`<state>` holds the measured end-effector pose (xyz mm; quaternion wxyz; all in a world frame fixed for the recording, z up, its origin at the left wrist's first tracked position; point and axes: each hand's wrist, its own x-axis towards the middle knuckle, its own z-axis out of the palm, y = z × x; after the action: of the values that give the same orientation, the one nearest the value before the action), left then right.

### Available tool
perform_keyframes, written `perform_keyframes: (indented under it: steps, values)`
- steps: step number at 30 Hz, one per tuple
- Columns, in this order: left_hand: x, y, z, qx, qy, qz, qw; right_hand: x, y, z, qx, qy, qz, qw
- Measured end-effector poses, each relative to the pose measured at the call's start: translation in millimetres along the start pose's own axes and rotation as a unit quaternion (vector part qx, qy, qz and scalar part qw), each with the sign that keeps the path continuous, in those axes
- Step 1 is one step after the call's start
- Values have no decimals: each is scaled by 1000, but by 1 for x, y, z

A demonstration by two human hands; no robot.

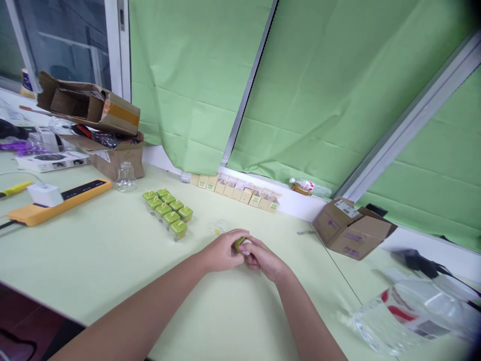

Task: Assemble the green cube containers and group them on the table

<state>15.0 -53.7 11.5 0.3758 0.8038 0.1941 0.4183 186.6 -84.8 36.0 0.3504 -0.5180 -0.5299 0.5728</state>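
Note:
Both hands meet above the middle of the table. Between them is a green lid [239, 243] with a whitish part beside it, mostly covered by the fingers. My left hand [224, 250] is closed around the lid from the left. On the other side, my right hand [264, 258] presses its thumb against the whitish part, fingers curled beneath. Just beyond the hands lies a small clear jar [221, 226] with something yellow near it. To the left, several small clear jars with green looped lids [171, 217] stand in two rows.
Small open cardboard boxes [236, 191] line the wall. An orange power strip [71, 199], a clear glass jar [127, 176] and stacked cartons [116, 155] are at left. On the right are a cardboard box [347, 233] and a large water bottle [406, 313].

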Motion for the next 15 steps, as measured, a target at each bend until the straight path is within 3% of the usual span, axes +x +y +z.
perform_keyframes:
  steps: [4,7,11,15]
  values:
    - [3,-8,2,-46,31,-48,997,-1,-1,-4,24,-4,-25,999]
    - [7,-11,-2,-77,78,-61,992,2,-3,-10,19,94,-48,994]
    - [11,-12,-6,-111,151,-58,981,6,0,-17,-153,274,-105,944]
    - [11,-12,-6,-120,166,-51,977,8,11,-13,-369,260,-102,886]
